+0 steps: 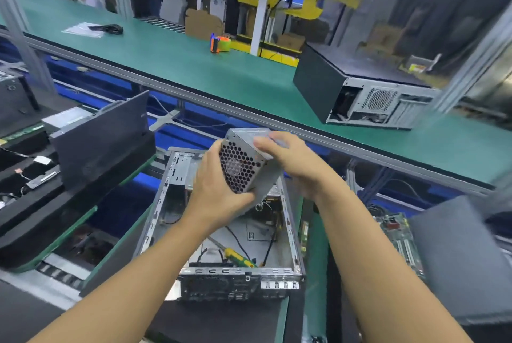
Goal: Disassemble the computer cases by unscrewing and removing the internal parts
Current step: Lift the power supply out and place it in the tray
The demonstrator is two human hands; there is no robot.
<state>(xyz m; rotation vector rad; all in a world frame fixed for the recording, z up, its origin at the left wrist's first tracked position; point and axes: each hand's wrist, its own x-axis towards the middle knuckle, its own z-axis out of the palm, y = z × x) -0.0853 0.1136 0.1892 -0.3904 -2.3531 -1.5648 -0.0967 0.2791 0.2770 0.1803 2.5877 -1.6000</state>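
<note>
A grey metal power supply (243, 157) with a honeycomb fan grille is held tilted above the open computer case (291, 232). My left hand (216, 184) grips its lower left side, thumb curled under the grille. My right hand (288, 160) grips its top and right side. Inside the open case lie loose black cables and a yellow-green screwdriver (238, 256). The case's rear port panel (238, 284) faces me.
A green conveyor belt (194, 65) runs behind, carrying a black computer case (357, 93), an orange tape dispenser (220, 43) and a bagged cable (108, 29). Black panels (102, 140) stand at left; a circuit board (399, 234) and grey box (460, 256) lie at right.
</note>
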